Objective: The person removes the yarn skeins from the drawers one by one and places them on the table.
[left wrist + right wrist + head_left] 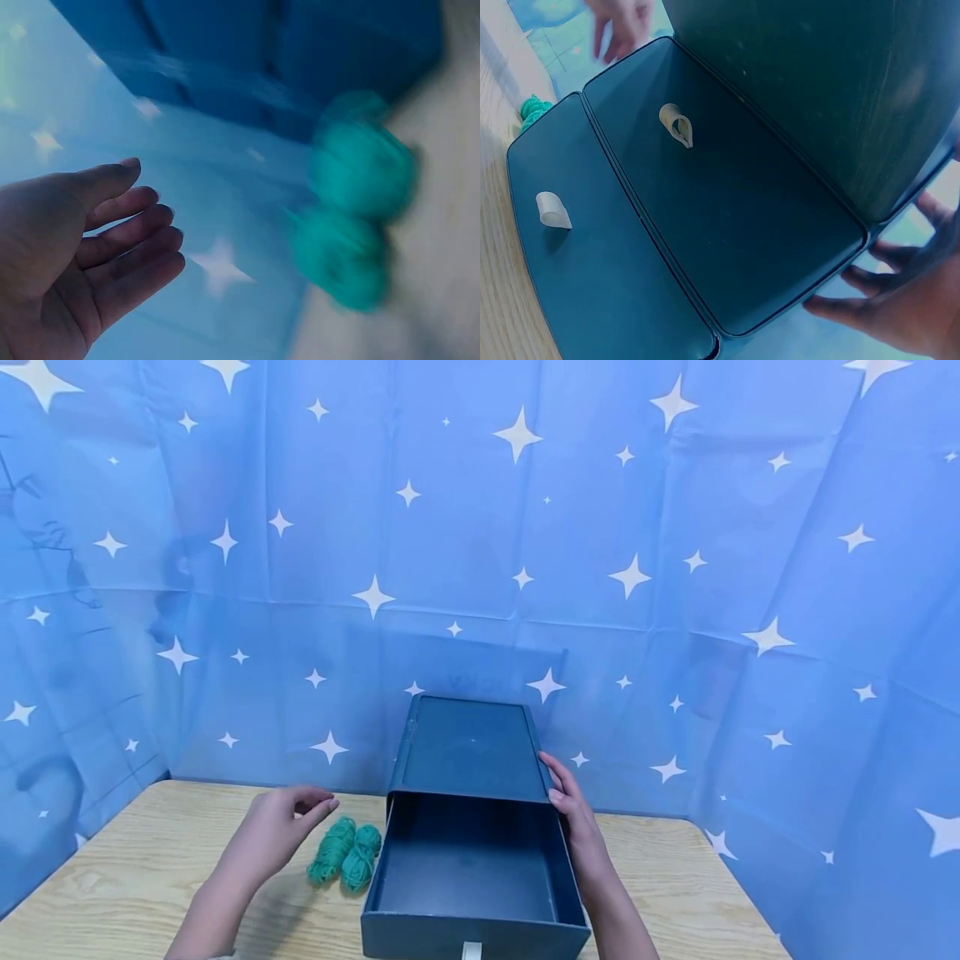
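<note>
A dark blue drawer cabinet stands on the table, its top drawer pulled out and bare inside. My right hand rests against the cabinet's right side, thumb near the top front corner. In the right wrist view, its fingers lie spread along the side edge. To the left of the cabinet lie two green yarn skeins, side by side. My left hand hovers just left of them, fingers loosely bent and holding nothing. The left wrist view shows the skeins blurred, apart from the hand.
Two lower drawers sit closed in the right wrist view, a middle one and a bottom one, each with a pale pull tab. The wooden table ends at a blue curtain with white stars behind the cabinet.
</note>
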Tool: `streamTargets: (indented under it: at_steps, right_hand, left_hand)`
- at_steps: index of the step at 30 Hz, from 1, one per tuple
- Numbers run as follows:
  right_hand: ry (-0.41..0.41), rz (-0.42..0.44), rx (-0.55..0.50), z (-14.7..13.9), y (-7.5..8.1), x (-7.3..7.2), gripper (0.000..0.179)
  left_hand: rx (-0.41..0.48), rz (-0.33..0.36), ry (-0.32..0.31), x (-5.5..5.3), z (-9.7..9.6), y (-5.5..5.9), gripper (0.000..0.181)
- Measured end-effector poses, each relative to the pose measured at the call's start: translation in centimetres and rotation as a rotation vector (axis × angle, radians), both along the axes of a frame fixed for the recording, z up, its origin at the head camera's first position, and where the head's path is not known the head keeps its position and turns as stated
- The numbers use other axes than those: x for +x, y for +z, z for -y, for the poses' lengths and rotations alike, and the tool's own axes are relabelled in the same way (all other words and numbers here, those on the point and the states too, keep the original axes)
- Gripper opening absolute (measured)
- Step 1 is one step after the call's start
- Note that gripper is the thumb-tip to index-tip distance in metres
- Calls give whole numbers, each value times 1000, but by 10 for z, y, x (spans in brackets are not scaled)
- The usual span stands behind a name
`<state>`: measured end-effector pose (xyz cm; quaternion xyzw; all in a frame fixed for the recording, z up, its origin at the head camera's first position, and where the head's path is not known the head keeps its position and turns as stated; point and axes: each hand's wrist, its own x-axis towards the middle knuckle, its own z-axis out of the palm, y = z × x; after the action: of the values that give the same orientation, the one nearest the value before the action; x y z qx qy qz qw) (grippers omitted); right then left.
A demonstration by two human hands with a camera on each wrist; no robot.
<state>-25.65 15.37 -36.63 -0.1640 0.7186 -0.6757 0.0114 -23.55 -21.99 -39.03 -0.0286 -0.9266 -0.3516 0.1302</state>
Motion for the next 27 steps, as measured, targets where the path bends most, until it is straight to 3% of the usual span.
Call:
streamTargets:
  at_steps: [8, 14, 18, 22, 25, 27]
  right_hand:
    - [-3, -2, 3, 0, -1, -2, 46]
    - [-6, -6, 5, -1, -3, -3, 47]
    - [-7, -7, 11, -1, -3, -3, 49]
    - [-6, -3, 10, -1, -2, -2, 50]
    - [-1, 1, 3, 0, -2, -2, 50]
    - [2, 0, 3, -1, -2, -3, 50]
  left_hand:
    - [10, -139, -17, 49, -35, 58, 20]
    - [-37, -290, -18, 91, -55, 87, 12]
    - [-29, -502, -101, 113, -67, 94, 25]
    - [0, -677, -242, 123, -78, 93, 33]
    - [46, -691, -346, 128, -88, 90, 30]
    - [59, -656, -390, 131, -96, 88, 23]
